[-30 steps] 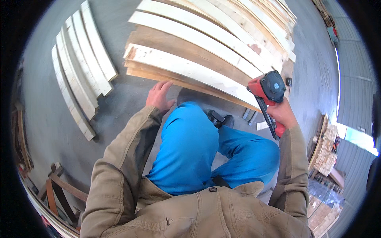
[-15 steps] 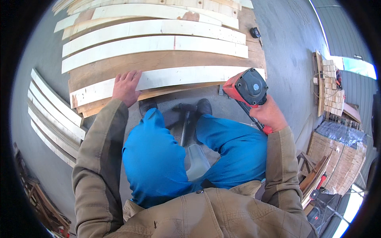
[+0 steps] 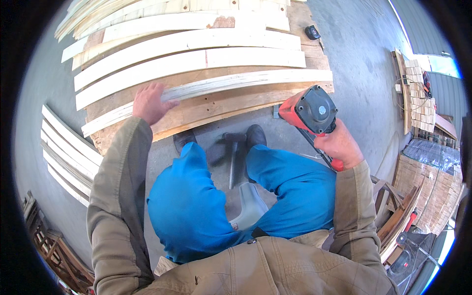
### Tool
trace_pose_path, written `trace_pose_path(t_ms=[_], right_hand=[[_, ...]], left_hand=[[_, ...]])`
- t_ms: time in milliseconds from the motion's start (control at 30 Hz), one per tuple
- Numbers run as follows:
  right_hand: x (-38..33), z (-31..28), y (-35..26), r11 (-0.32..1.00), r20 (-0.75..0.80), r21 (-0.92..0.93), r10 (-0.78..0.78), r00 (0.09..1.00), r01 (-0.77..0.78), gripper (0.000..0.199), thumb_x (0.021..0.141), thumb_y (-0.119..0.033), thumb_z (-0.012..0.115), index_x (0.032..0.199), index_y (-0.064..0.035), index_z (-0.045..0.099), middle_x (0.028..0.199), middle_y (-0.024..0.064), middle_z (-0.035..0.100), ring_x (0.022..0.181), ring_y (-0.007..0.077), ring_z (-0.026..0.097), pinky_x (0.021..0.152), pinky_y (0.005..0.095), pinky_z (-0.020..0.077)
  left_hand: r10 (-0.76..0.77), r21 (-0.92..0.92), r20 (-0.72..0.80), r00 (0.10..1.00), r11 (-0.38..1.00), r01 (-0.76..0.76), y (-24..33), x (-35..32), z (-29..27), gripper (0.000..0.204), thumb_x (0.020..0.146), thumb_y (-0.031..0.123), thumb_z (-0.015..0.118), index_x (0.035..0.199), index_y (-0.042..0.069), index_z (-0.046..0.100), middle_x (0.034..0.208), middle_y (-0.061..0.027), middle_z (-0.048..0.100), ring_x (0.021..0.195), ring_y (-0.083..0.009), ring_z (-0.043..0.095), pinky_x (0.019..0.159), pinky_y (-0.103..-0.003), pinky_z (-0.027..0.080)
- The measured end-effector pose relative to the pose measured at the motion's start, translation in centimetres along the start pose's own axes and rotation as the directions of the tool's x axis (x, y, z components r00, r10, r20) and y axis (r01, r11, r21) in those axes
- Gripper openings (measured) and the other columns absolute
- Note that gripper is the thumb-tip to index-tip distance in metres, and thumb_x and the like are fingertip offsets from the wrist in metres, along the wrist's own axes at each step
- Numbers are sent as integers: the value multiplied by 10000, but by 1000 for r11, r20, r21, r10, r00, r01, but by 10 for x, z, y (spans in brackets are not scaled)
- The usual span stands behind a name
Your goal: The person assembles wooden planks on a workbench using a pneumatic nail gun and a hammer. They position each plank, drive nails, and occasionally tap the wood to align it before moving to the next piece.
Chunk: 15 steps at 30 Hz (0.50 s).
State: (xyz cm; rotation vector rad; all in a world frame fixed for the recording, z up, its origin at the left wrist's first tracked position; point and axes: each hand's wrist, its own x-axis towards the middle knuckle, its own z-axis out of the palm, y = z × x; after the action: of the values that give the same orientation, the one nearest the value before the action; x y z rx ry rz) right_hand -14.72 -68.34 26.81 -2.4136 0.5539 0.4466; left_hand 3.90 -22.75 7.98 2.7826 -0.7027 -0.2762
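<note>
Head view: left hand [image 3: 149, 103] now atop nearest plank [image 3: 206, 88], nail gun [image 3: 309, 110] closer.

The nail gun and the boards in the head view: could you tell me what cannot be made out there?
- Nose of the red nail gun: hidden under its own body.
- Right hand: trigger finger hidden by the grip.
- Hammer on the floor: head lost in shadow between the shoes.
- Small black object beyond the boards: too small to identify.

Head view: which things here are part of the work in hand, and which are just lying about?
In use:
- left hand flat on the pale board
- right hand gripping the red nail gun
- pallet frame under the board

Lying about:
- hammer on the floor between the feet
- loose boards at left
- small black object on the pallet corner
</note>
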Motion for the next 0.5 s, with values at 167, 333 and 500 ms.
trace_pose_path(t_ms=[167,333,500], right_hand=[[6,-1,8,997,98,-37,78,992,-75,347,772,-125,714,1034,104,699,911,279,745,906,378,755,849,399,568],[4,1,10,995,53,-61,88,995,-85,347,777,-121,715,1046,98,705,921,274,749,914,377,752,863,396,567],[5,0,2,994,90,-38,103,991,-100,358,788,-113,706,1077,97,711,940,272,756,929,367,757,875,401,566]], left_hand=[[42,122,-243,969,992,-12,7,-3,32,629,956,501,746,1359,39,605,1226,-153,666,1170,-360,632,1063,-499,447],[72,130,-227,971,991,-43,7,-3,31,608,920,464,800,1314,46,599,1236,-143,664,1179,-340,632,1043,-490,448],[10,79,-174,985,997,3,13,1,26,577,894,422,837,1281,59,612,1179,-144,684,1164,-335,643,1033,-488,450]])
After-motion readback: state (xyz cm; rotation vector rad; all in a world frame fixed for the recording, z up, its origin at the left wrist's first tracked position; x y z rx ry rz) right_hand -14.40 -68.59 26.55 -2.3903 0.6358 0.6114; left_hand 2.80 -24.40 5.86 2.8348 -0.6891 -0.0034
